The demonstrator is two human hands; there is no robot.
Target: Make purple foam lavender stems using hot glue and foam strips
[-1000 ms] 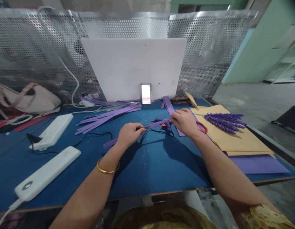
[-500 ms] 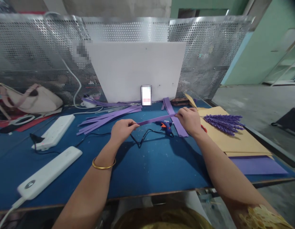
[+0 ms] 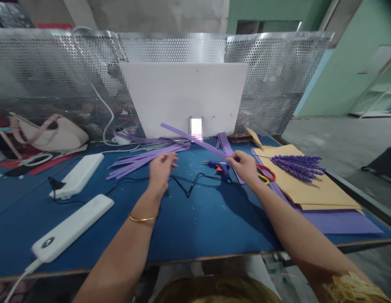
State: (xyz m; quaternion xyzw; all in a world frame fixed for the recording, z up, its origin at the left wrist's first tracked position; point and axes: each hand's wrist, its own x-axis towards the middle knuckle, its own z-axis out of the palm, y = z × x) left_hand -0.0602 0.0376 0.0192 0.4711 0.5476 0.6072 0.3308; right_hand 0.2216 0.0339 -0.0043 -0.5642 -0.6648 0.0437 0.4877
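My right hand (image 3: 245, 166) pinches one end of a narrow purple paper strip (image 3: 208, 147). The strip's free part slants up to the left, in front of the phone. My left hand (image 3: 160, 171) holds nothing, its fingers loosely bent and apart, beside a pile of purple strips (image 3: 135, 159). A blue glue gun (image 3: 223, 169) with an orange trigger lies just left of my right hand. Behind it are wider purple strips (image 3: 225, 143), partly covered by that hand. Scissors with red and yellow handles (image 3: 271, 172) rest right of my right wrist.
Brown paper sheets (image 3: 321, 193) carry a purple flower bunch (image 3: 298, 165), with purple paper (image 3: 343, 223) underneath. A lit phone (image 3: 196, 127) leans on a white board (image 3: 189, 92). White power strips (image 3: 77, 227), a black cord (image 3: 188, 194) and a handbag (image 3: 67, 134) occupy the left side.
My left hand has let go of its end of the strip and opened. The strip, stretched between both hands before, now swings up leftward from my right hand. The scissor handles show more.
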